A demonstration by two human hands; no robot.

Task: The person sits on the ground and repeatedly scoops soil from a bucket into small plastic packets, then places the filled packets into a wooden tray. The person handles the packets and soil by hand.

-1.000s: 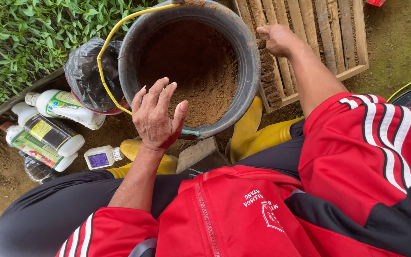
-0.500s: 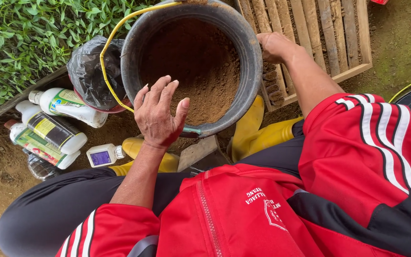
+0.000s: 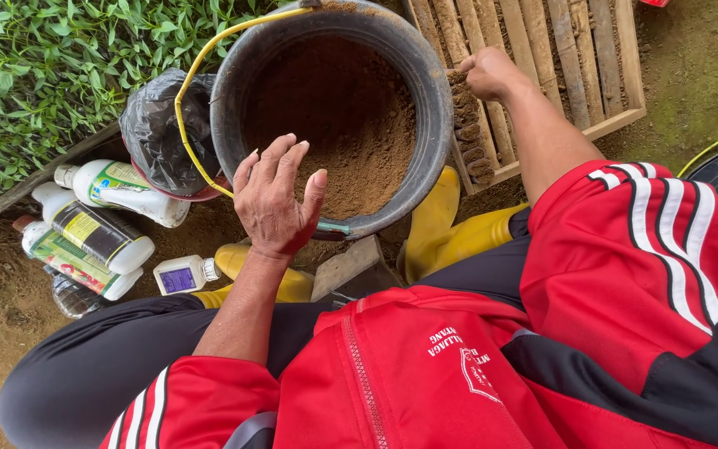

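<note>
Black bucket (image 3: 438, 100), yellow wire handle, about half full of fine brown soil (image 3: 334, 116), stands on the ground between yellow boots (image 3: 430, 224). Slatted wooden tray (image 3: 558, 58) just right of it, small soil-filled pots along its near edge. Left hand (image 3: 274, 204) hovers spread wide over the bucket rim, holding nothing. Right hand (image 3: 488, 73) curled narrow at the tray's pots. Bottles (image 3: 101, 229) and black bag (image 3: 155, 129) lie left.

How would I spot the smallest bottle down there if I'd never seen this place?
Start at the big black bucket of brown soil. Look below its left side, past the left hand, to the bare dirt beside a yellow boot. The small bottle lies alone on its side there, squarish and white with a purple label, apart from the larger bottles further left.
</note>
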